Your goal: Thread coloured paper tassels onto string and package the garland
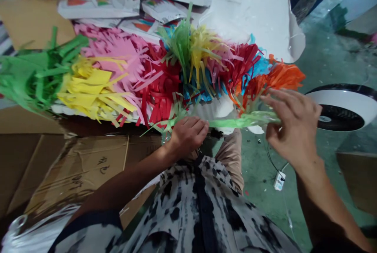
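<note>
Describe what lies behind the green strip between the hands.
Behind the green strip show a white surface, blue fringe and orange fringe. The left hand covers part of the strip, hiding whatever lies behind there.

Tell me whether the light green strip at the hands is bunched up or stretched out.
Stretched out: the strip runs long and narrow between the left hand and the right hand.

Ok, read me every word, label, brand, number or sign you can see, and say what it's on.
No text is legible.
Cardboard: dark handwritten marks, unreadable.
White packets: coloured print, too blurred to read.
Round black-and-white object: pale central mark, too small.
</note>
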Available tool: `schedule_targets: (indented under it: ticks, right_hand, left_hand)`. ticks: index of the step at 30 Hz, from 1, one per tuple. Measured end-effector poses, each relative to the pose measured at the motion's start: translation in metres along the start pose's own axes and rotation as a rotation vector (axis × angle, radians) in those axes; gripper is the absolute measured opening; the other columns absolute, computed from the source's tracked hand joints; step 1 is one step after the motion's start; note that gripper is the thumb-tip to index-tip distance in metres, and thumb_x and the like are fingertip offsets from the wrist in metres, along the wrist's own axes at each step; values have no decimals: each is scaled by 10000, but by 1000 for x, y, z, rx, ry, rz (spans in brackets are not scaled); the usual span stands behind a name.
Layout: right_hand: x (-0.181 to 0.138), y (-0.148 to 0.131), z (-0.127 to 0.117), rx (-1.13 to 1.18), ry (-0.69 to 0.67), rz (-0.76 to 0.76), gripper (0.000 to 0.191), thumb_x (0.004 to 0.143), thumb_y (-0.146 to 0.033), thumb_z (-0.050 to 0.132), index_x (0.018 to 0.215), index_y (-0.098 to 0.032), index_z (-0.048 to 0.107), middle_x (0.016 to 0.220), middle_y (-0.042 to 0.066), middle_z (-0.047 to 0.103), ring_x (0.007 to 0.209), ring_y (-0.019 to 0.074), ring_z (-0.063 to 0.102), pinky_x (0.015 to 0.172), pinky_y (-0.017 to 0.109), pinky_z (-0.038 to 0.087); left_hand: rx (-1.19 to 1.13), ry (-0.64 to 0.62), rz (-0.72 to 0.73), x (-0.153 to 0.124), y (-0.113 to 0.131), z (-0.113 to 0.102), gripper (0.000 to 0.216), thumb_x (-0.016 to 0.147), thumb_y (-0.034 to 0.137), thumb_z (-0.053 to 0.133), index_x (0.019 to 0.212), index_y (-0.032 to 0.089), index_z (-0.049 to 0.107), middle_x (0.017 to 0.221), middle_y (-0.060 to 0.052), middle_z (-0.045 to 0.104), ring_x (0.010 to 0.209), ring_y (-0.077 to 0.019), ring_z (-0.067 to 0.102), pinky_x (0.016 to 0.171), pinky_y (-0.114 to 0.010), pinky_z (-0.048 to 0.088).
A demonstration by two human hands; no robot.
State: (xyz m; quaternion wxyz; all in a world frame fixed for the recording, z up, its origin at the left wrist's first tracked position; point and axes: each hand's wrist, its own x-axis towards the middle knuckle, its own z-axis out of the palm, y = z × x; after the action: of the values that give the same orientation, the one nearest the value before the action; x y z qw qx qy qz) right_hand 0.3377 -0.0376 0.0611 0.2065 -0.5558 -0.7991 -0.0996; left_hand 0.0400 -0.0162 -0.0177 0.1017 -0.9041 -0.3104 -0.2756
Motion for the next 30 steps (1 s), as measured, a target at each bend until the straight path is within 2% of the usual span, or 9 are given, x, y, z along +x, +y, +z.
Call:
schedule_targets:
  ticks: [3, 6, 8, 11, 16, 20, 25, 30]
  right_hand:
    - [-4, -35, 8, 211, -77, -183, 587, 852, -145, 570, 1412, -314, 617, 1369, 56, 726, 1315, 340, 621, 1090, 555, 397]
    - [-9, -53, 35, 201, -155, -231, 359, 980, -201, 590, 1321, -269, 677, 1253, 42, 775, 1199, 285, 654, 1032, 479, 400]
    - [-12, -50, 51, 154, -176, -212, 226, 1029, -225, 596, 1202, -259, 737, 1132, 31, 801, 1080, 258, 664, 957, 448, 383]
    - [-14, -39, 61, 202, -200, -168, 186, 1056, -272, 598, 1075, -268, 783, 1041, 20, 807, 1001, 235, 654, 883, 415, 363]
    - [-12, -30, 56, 347, -211, -54, 167, 1050, -337, 637, 1004, -264, 780, 986, 3, 802, 996, 222, 674, 910, 407, 384]
    - [-13, -32, 57, 442, -172, 10, 145, 1023, -326, 678, 958, -277, 798, 944, 4, 789, 928, 212, 685, 895, 405, 420]
    - [-17, -35, 61, 485, -97, 137, 144, 978, -310, 729, 856, -272, 794, 872, 16, 758, 891, 220, 668, 856, 402, 444]
    - [-13, -35, 59, 408, -204, 157, 152, 986, -346, 714, 870, -255, 750, 912, 19, 759, 998, 251, 660, 911, 422, 388]
  left_hand:
    - [30, 7, 5, -2, 2, 4, 169, 1004, 119, 591, 1041, 160, 750, 952, -70, 792, 845, -210, 705, 719, -362, 520]
    - [21, -8, 13, -4, 0, 4, 181, 1016, 127, 578, 1047, 149, 755, 960, -78, 790, 829, -213, 693, 703, -362, 516]
    - [-21, -32, -1, -5, -2, 2, 188, 1022, 127, 575, 1069, 154, 755, 996, -87, 793, 863, -215, 697, 732, -365, 521]
    - [-128, -64, -82, -7, -7, -3, 156, 1024, 154, 607, 1069, 173, 755, 1009, -74, 795, 902, -208, 697, 766, -355, 515]
    - [-277, -158, -265, -4, -17, -15, 177, 1042, 291, 634, 947, 205, 756, 949, -30, 790, 904, -199, 683, 818, -357, 491]
    - [-345, -203, -346, -1, -22, -21, 201, 1043, 328, 634, 952, 208, 768, 974, -42, 791, 915, -202, 674, 822, -364, 476]
    - [-383, -227, -406, 2, -29, -18, 206, 1017, 355, 676, 903, 205, 758, 936, -43, 771, 896, -216, 650, 796, -367, 463]
    - [-447, -210, -458, 3, -33, -15, 192, 996, 352, 710, 864, 222, 759, 919, -16, 770, 868, -198, 648, 786, -370, 458]
